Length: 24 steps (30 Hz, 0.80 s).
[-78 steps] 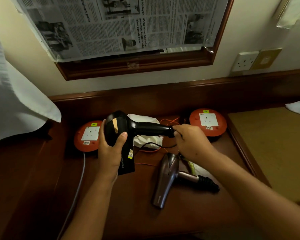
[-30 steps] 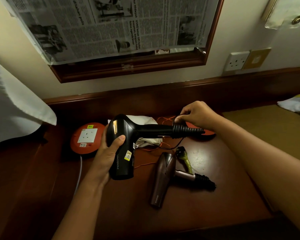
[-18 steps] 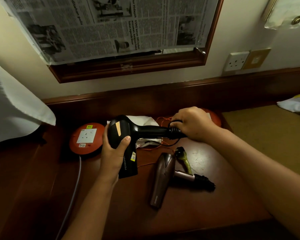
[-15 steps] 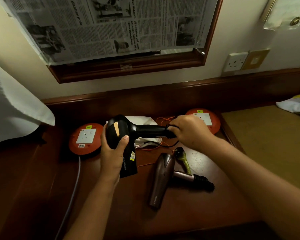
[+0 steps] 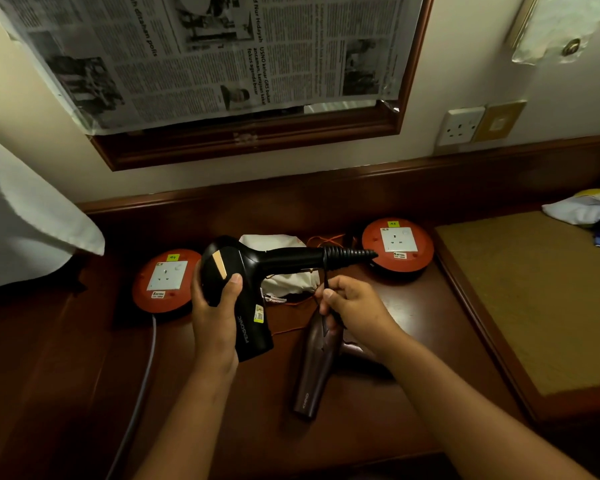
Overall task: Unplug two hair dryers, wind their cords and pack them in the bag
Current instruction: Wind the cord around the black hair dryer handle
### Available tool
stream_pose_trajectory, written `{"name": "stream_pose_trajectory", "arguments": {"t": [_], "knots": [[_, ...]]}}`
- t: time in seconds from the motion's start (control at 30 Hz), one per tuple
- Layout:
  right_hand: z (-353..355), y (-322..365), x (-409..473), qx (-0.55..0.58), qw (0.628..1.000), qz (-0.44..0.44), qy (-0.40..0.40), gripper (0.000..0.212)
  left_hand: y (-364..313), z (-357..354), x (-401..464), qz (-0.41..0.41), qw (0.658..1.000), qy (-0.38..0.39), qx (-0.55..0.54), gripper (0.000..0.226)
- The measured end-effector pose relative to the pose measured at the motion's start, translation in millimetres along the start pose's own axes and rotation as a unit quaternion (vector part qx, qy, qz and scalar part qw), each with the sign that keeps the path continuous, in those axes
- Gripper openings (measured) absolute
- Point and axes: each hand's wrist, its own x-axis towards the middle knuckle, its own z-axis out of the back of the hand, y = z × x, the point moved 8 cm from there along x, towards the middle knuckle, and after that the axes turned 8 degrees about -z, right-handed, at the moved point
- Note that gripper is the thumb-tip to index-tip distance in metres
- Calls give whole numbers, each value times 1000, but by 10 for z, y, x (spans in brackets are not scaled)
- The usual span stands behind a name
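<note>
Left hand (image 5: 219, 317) grip wraps the black hair dryer (image 5: 243, 289) body, held above the desk (image 5: 378, 434); right hand (image 5: 355, 308) pinches its black cord (image 5: 326, 282) just below the ribbed strain relief. Judged: winding goes best with even, snug loops round the handle, cord kept taut, dryer steady. Brown hair dryer (image 5: 314, 368) lies on the dark wooden desk; two orange socket reels (image 5: 397, 244) and a white bag (image 5: 281, 268) sit behind, under a newspaper-covered mirror (image 5: 222, 57)

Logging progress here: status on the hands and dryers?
Left hand grips black dryer. Right hand pinches its cord, winding at the handle. Brown dryer on desk, bag behind. Nothing blocking.
</note>
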Motion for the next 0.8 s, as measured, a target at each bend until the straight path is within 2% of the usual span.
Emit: {"name": "stream_pose_trajectory", "arguments": {"t": [0.07, 0.17, 0.23, 0.37, 0.53, 0.63, 0.7, 0.8], "knots": [[1, -58, 21, 13, 999, -28, 34, 25, 18, 7, -7, 10, 1000, -2, -6, 55], [-49, -228, 55, -12, 993, -81, 83, 53, 41, 42, 14, 31, 999, -2, -18, 54], [-55, -335, 114, -2, 991, -98, 87, 59, -3, 30, 34, 26, 999, 10, -19, 53], [37, -326, 271, 52, 993, -87, 66, 41, -52, 32, 67, 24, 999, 31, -8, 53], [171, -101, 354, 75, 991, -61, 88, 26, -97, 37, 88, 37, 998, 60, 2, 72], [357, 68, 413, -24, 997, -50, 47, 22, -140, 35, 91, 38, 996, 85, -3, 72], [521, 124, 443, -83, 995, -57, 0, 17, -165, 29, 95, 38, 994, 106, -4, 59], [598, 365, 487, -184, 983, 20, 0, 21, -195, 37, 97, 30, 992, 120, 3, 42]]}}
